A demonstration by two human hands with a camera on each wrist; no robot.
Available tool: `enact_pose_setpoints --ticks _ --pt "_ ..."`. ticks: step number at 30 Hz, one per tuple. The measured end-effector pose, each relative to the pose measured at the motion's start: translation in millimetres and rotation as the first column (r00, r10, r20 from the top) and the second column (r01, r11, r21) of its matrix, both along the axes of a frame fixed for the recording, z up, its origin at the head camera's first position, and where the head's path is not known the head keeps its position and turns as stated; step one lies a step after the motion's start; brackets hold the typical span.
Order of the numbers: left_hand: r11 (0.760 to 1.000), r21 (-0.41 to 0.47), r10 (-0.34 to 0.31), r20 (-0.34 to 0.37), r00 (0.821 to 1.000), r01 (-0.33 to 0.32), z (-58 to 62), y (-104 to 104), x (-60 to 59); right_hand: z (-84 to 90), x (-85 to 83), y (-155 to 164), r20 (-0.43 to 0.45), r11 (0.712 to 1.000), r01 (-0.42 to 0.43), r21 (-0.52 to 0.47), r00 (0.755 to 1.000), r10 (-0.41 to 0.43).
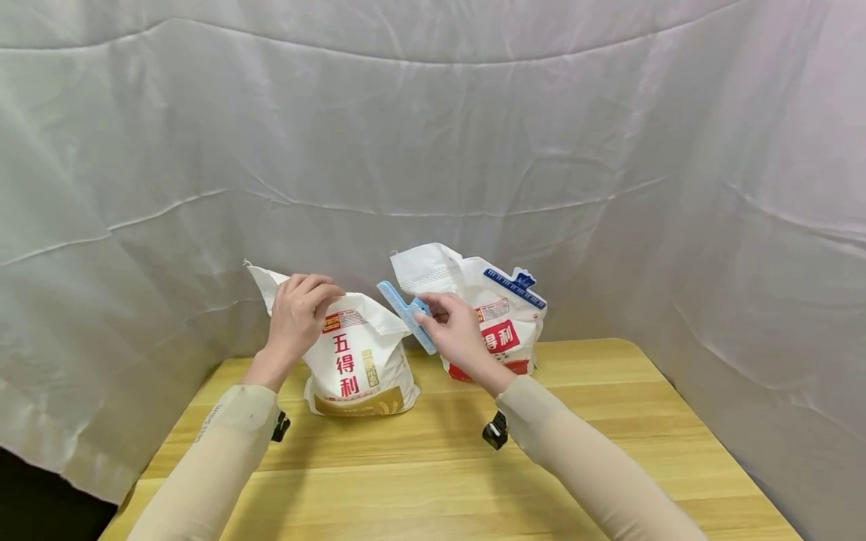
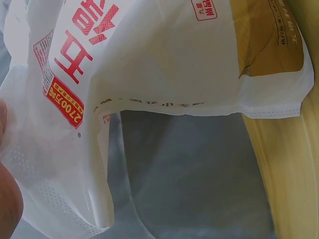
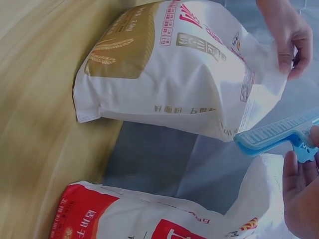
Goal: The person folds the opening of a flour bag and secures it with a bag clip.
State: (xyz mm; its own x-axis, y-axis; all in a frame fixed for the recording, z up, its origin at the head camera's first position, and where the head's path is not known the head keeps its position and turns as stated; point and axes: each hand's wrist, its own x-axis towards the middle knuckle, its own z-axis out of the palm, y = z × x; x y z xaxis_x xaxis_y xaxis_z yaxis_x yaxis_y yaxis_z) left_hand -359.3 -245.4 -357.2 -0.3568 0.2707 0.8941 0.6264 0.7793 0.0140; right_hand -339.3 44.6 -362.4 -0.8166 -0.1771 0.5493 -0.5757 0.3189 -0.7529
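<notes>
A white flour bag (image 1: 392, 368) with red lettering and a gold band stands on the table. My left hand (image 1: 298, 312) grips its folded top edge, and in the right wrist view that hand (image 3: 289, 37) pinches the bag's upper end between thumb and fingers. In my right hand (image 1: 456, 330) is a light blue sealing clip (image 1: 398, 300), held by its handle. The long ribbed bar of the clip (image 3: 279, 130) points toward the top corner of this bag, close beside it. In the left wrist view the bag (image 2: 164, 64) fills much of the picture, with a thumb (image 2: 9, 201) at the edge.
Behind my right hand stands a second white flour bag (image 1: 467, 274) with red labels. A dark blue sealing clip (image 1: 514, 287) sits across its top right corner. Grey cloth (image 1: 433, 135) hangs behind and beside the wooden table (image 1: 406, 481).
</notes>
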Motion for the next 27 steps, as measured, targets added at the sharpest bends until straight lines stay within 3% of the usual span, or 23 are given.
enact_pose_setpoints --ticks 14,27 --pt "0.999 0.053 0.000 0.016 1.000 -0.001 1.6 -0.8 0.8 16.1 -15.4 -18.1 -0.014 0.995 -0.021 0.094 1.000 0.022" --pt "0.995 0.100 0.002 0.018 1.000 -0.003 2.8 -1.8 0.1 28.6 -26.3 -35.1 0.005 0.996 -0.026 0.091 1.000 0.025"
